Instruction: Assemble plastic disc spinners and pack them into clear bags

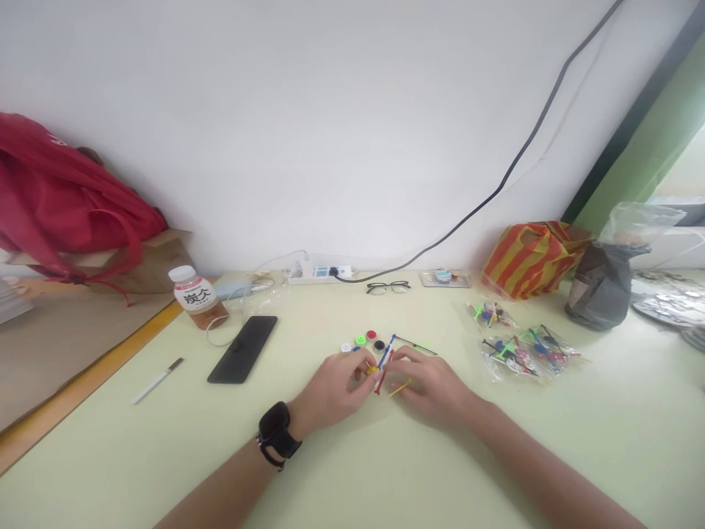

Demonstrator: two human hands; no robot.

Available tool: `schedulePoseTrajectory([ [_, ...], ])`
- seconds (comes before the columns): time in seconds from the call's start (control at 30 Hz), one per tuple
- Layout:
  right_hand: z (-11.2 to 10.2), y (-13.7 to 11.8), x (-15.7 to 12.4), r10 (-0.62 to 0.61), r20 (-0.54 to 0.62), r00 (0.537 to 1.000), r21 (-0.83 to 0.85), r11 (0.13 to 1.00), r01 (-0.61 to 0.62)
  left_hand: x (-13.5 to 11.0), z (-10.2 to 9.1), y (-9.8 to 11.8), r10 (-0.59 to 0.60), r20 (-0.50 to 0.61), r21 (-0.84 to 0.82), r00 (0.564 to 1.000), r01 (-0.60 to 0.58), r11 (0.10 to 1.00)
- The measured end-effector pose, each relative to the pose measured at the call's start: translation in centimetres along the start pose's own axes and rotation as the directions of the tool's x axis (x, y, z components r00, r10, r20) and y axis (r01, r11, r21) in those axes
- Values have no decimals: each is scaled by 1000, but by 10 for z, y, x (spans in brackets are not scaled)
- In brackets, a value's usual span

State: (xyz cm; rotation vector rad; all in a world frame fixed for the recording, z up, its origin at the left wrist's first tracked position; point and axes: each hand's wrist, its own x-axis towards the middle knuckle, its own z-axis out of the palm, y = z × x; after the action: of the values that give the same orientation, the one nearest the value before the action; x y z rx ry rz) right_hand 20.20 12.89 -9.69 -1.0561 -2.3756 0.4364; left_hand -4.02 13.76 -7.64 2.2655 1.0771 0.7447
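My left hand (341,383) pinches a small yellow plastic piece (372,369) between thumb and fingers. Facing it, my right hand (432,386) has curled fingers at a red plastic stick (380,383) and seems to grip it; the contact is partly hidden. A blue plastic stick (388,350) slants upward between the fingertips. Under the right fingers shows a yellow stick (401,388). Just beyond the hands lie several small round pieces, among them a red one (371,335), a green one (360,341) and a black one (379,345). A thin black stick (416,344) lies behind the right hand.
Clear bags of coloured plastic parts (521,356) lie on the right, before a striped bag (534,257) and a dark bag (600,283). Glasses (388,287) and a power strip (319,275) are by the wall. Leftward are a phone (243,349), a bottle (199,300) and a pen-like stick (157,381).
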Motion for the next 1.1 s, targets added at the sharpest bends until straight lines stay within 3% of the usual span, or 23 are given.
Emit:
schedulePoseTrajectory([
  [0.17, 4, -6, 0, -52, 97, 994, -84, 995, 60, 4, 1, -7, -81, -146, -71, 986, 72, 995],
  [0.27, 4, 9, 0, 5, 62, 998, -160, 987, 5, 6, 1, -11, -96, -199, -122, 975, 72, 990],
  [0.4, 1, 26, -1, 113, -51, 992, -219, 968, -121, 8, 3, -12, -127, -175, -253, 976, 80, 964],
  [0.57, -6, 17, 1, 120, -90, 989, 72, 991, -114, 11, 7, -15, -254, -82, -521, 964, 176, 836],
  [0.73, -10, 4, 6, 163, -66, 984, 331, 934, -133, 10, 17, -19, -283, 3, -663, 959, 214, 718],
  [0.87, -10, -9, 4, 223, -41, 974, 443, 878, -183, 8, 24, -16, -272, 28, -699, 962, 213, 683],
  [1.1, 4, -35, 3, 323, -16, 946, 716, 664, -215, 5, 21, -6, -122, 111, -685, 986, 165, 710],
])
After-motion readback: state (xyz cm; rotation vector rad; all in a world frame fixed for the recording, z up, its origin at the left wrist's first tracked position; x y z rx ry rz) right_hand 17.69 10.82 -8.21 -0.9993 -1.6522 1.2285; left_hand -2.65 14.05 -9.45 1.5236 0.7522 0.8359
